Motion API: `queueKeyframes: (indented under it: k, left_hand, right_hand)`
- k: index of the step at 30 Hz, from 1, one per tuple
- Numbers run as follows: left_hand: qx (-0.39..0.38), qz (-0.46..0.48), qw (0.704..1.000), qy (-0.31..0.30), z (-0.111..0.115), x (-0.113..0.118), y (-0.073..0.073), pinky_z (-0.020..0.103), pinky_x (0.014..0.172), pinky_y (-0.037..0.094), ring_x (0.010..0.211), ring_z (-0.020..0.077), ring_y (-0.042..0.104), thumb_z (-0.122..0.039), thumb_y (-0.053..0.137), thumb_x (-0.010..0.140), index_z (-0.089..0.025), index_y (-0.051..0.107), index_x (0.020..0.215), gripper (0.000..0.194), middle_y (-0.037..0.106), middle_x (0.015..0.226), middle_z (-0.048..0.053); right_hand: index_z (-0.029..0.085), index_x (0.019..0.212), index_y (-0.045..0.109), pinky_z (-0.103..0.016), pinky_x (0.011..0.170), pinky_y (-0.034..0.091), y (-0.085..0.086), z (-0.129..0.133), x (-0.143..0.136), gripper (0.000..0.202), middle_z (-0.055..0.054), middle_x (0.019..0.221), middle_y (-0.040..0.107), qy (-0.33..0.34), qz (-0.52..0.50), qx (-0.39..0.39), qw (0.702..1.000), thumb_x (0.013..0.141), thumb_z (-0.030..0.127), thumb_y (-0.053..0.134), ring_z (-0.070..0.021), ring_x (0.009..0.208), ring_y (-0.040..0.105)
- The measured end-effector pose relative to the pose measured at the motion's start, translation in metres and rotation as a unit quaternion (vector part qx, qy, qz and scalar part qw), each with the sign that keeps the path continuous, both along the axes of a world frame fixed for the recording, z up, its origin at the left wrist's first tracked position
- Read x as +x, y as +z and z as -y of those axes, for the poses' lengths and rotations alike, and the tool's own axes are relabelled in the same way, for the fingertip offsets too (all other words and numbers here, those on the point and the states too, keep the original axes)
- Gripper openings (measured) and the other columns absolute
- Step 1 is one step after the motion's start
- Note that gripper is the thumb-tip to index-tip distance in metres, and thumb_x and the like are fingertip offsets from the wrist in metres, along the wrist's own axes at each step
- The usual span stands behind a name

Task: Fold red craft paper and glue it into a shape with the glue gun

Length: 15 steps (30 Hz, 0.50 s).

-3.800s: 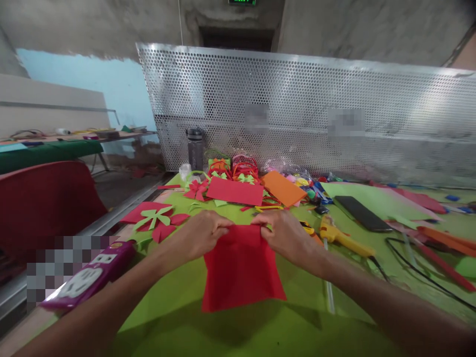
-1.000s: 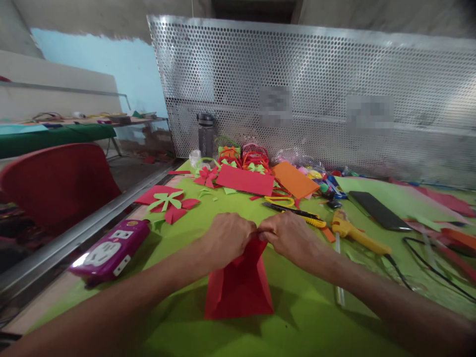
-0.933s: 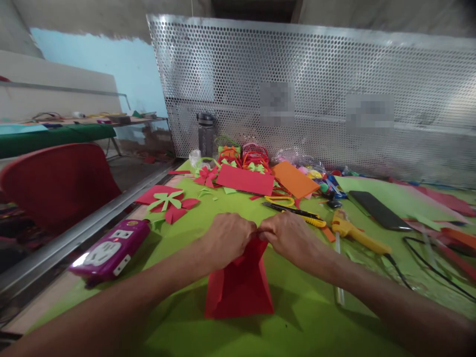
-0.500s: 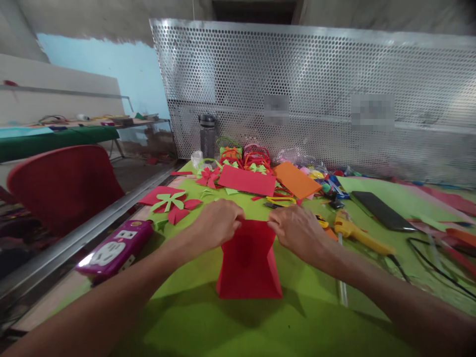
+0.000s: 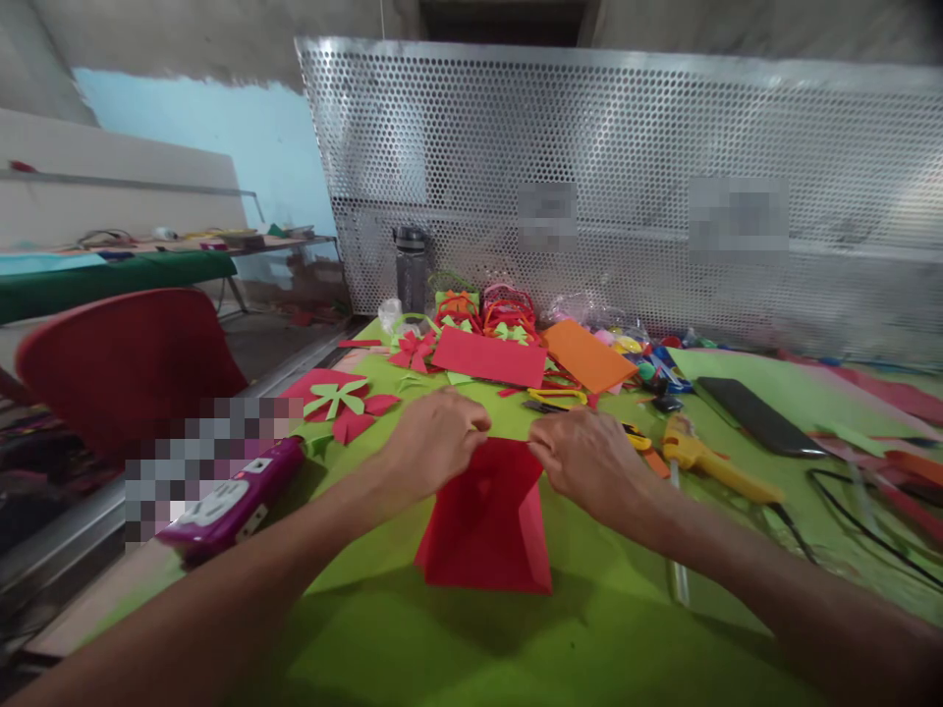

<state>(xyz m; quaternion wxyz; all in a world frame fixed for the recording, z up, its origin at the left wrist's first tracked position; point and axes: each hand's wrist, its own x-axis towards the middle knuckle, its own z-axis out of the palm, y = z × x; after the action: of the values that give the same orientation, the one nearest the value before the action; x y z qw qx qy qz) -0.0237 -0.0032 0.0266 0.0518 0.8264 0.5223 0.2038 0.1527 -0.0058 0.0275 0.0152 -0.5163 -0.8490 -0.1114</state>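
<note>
A red folded paper bag (image 5: 486, 530) stands over the green table covering, with creased sides that flare toward its lower edge. My left hand (image 5: 434, 439) pinches its upper left corner, fingers closed. At the upper right corner, my right hand (image 5: 585, 454) grips the bag in the same way, knuckles up. Just behind my hands lie yellow-handled scissors (image 5: 558, 399). A flat red sheet (image 5: 490, 356) and an orange one (image 5: 589, 355) rest farther back. Green and red paper flower cutouts (image 5: 335, 399) are on the left.
A purple power strip (image 5: 234, 499) lies at the left edge. To the right are a yellow glue gun (image 5: 714, 466) with its cord and a black phone (image 5: 757, 417). Small decorated bags (image 5: 508, 314) and a bottle (image 5: 411, 270) stand at the back, before a perforated metal panel (image 5: 626, 147).
The lower part of the red bag has swung slightly left, and its right side panel shows more. Both hands keep their hold, almost unmoved.
</note>
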Motion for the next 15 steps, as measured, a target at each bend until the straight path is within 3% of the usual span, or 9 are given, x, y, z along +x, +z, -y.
queueKeyframes:
  k: [2, 5, 9, 11, 13, 15]
  left_hand:
    - [-0.006, 0.080, 0.997, 0.014, 0.001, -0.002, 0.006, 0.031, 0.080, 0.045, 0.093, 0.0206, 0.062, -0.021, 0.053, 0.079, -0.016, 0.068, 0.094, 0.022, 0.070, 0.099, 0.007]
    - [-0.076, 0.179, 0.981, 0.005, 0.005, -0.001, 0.013, 0.031, 0.087, 0.046, 0.101, 0.0190, 0.061, -0.025, 0.053, 0.080, -0.015, 0.061, 0.110, 0.033, 0.065, 0.114, 0.006]
    - [-0.149, 0.125, 0.980, -0.036, 0.008, 0.003, 0.004, 0.032, 0.092, 0.043, 0.111, 0.0222, 0.055, -0.022, 0.058, 0.074, -0.013, 0.055, 0.119, 0.046, 0.057, 0.125, 0.010]
    - [-0.117, 0.066, 0.989, -0.062, 0.008, 0.005, -0.006, 0.031, 0.085, 0.044, 0.104, 0.0230, 0.058, -0.017, 0.056, 0.072, -0.013, 0.059, 0.111, 0.039, 0.063, 0.116, 0.010]
    - [-0.065, 0.005, 0.994, -0.084, 0.007, 0.006, -0.015, 0.026, 0.070, 0.045, 0.083, 0.0200, 0.063, -0.010, 0.051, 0.072, -0.012, 0.064, 0.092, 0.024, 0.069, 0.091, 0.008]
    - [-0.037, -0.035, 0.994, -0.096, 0.006, 0.007, -0.020, 0.024, 0.056, 0.039, 0.062, 0.0152, 0.058, -0.006, 0.046, 0.073, -0.012, 0.063, 0.073, 0.018, 0.065, 0.066, 0.004]
  right_hand:
    - [0.016, 0.065, 0.061, -0.029, 0.049, 0.015, -0.001, 0.000, 0.000, 0.018, -0.004, 0.062, 0.063, 0.002, 0.001, 0.012, 1.000, 0.077, 0.011, 0.047, -0.0132, 0.054, 0.049]
    - [0.016, 0.064, 0.062, -0.029, 0.050, 0.016, -0.001, 0.002, -0.002, 0.018, -0.004, 0.061, 0.063, 0.014, 0.002, 0.013, 1.000, 0.073, 0.006, 0.049, -0.0134, 0.053, 0.049]
    - [0.015, 0.064, 0.062, -0.030, 0.056, 0.024, -0.003, 0.006, -0.004, 0.020, -0.005, 0.062, 0.064, 0.037, -0.003, 0.018, 0.999, 0.076, 0.007, 0.049, -0.0146, 0.057, 0.052]
    - [0.016, 0.064, 0.062, -0.030, 0.061, 0.027, -0.005, 0.009, -0.003, 0.021, -0.005, 0.063, 0.064, 0.055, -0.010, 0.030, 0.998, 0.078, 0.008, 0.048, -0.0152, 0.059, 0.054]
    - [0.016, 0.065, 0.061, -0.031, 0.065, 0.029, -0.007, 0.012, -0.001, 0.021, -0.004, 0.063, 0.064, 0.074, -0.023, 0.049, 0.996, 0.080, 0.009, 0.048, -0.0159, 0.060, 0.055]
    - [0.017, 0.065, 0.061, -0.032, 0.069, 0.030, -0.008, 0.013, 0.000, 0.022, -0.003, 0.064, 0.064, 0.084, -0.036, 0.058, 0.994, 0.080, 0.010, 0.047, -0.0165, 0.062, 0.056]
